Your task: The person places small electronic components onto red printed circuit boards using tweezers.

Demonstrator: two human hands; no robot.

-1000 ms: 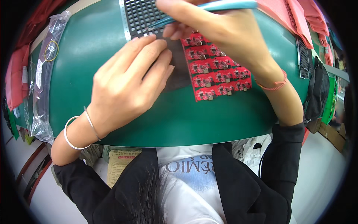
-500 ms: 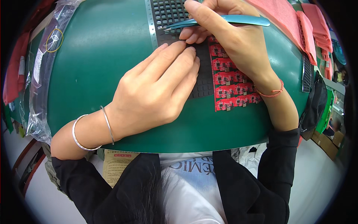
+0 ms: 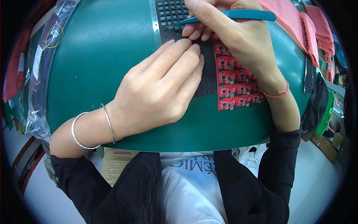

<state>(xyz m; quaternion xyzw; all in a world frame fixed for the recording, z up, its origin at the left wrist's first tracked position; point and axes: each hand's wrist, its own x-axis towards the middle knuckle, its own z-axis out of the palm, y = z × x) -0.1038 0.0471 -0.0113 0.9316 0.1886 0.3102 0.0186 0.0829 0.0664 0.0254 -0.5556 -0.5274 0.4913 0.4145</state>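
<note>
My right hand (image 3: pixel 235 33) grips teal tweezers (image 3: pixel 248 15) near the top of the view. Their fine tips point left, over a black tray (image 3: pixel 175 6) with a grid of square pockets. Whether the tips hold anything is too small to tell. My left hand (image 3: pixel 156 82) lies across the tray with its fingers stretched out side by side, holding no visible object. Its fingertips are just below the right hand's fingers and hide part of the tray. Beside the tray, under my right wrist, is a panel of red circuit boards (image 3: pixel 238 89) bearing small black and metal components.
Under everything is a green work mat (image 3: pixel 97 48). A pale perforated strip (image 3: pixel 154 22) runs along the tray's left edge. Clear plastic packaging (image 3: pixel 43 71) with a yellow rubber band (image 3: pixel 55 36) lies at left. Pink foam sheets (image 3: pixel 287 22) and a black bag (image 3: pixel 315 102) sit at right.
The tweezers have tilted a little, and their tips sit slightly farther right. A small light piece at the tips before is not discernible now. My left hand has shifted slightly right.
</note>
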